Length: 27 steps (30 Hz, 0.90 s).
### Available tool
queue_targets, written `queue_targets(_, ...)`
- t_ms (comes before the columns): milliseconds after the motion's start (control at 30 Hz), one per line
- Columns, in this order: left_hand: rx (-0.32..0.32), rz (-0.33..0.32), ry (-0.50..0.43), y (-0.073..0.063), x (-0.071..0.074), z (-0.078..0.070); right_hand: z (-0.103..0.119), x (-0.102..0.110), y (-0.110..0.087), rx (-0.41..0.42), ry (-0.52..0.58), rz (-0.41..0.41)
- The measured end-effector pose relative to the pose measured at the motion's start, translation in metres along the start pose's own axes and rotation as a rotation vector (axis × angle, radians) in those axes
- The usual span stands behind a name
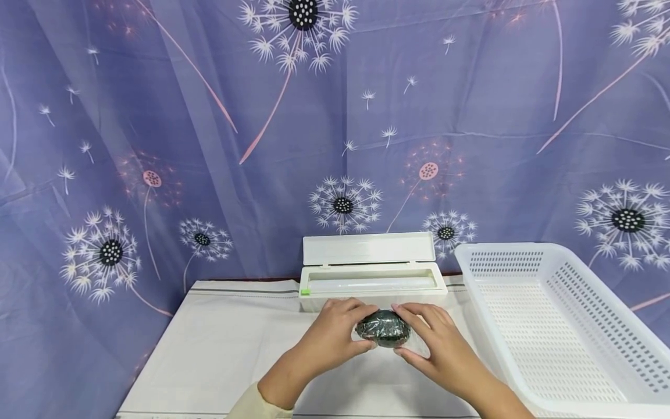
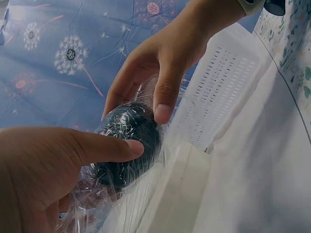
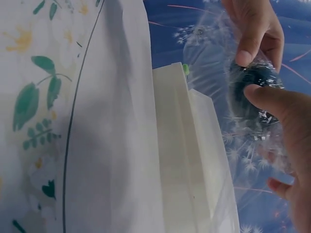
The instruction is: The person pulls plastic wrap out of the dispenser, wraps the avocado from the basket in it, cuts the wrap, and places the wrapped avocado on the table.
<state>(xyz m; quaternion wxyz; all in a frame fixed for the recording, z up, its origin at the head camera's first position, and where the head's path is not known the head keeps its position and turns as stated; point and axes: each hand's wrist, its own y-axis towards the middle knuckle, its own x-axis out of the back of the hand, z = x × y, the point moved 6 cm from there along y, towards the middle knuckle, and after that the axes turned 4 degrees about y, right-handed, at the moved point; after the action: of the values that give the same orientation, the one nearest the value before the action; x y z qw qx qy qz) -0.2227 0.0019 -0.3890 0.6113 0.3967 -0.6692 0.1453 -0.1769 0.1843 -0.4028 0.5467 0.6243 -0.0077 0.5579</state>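
Note:
A dark green oval thing [image 1: 384, 328], looking like an avocado, is held up between both hands above the table, with clear cling film [image 2: 129, 208] around it. My left hand [image 1: 337, 331] grips its left end, thumb on the near side and fingers on the far side. The right hand [image 1: 438, 343] holds the other end the same way. In the left wrist view, the left thumb presses on the wrapped thing and loose film trails below it. Wrinkled film also spreads around it in the right wrist view. The fingers behind it are partly hidden.
Just behind the hands stands a white cling film box [image 1: 373, 299], lid raised, a roll [image 1: 371, 284] inside. A white perforated basket [image 1: 565, 331] occupies the table's right side. White cloth [image 1: 220, 349] covers the table; a patterned purple curtain [image 1: 262, 192] hangs behind.

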Motion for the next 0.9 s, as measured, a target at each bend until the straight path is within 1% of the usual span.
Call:
queue_targets(67, 0.016, 0.026, -0.023, 0.000, -0.003, 0.002, 0.000, -0.001, 0.000, -0.001, -0.009, 0.008)
queue_targets(233, 0.061, 0.093, -0.081, 0.001, -0.013, 0.008, 0.001, -0.006, 0.001, -0.016, -0.005, 0.056)
queue_targets(333, 0.077, 0.117, -0.098, 0.001, -0.018, 0.012, 0.004, -0.009, 0.003, 0.004, -0.004, 0.055)
queue_targets(500, 0.080, 0.148, -0.117, 0.001, -0.024, 0.014, 0.013, -0.012, 0.007, 0.064, -0.025, 0.023)
queue_targets(567, 0.080, 0.162, -0.126, 0.001, -0.026, 0.015, 0.015, -0.014, 0.008, 0.065, -0.035, 0.027)
queue_targets(733, 0.094, 0.185, -0.139, 0.001, -0.032, 0.018, 0.012, -0.023, 0.007, 0.017, -0.056, 0.058)
queue_targets(900, 0.106, 0.166, -0.097, 0.001, -0.036, 0.020, 0.005, -0.031, 0.005, -0.022, -0.045, 0.066)
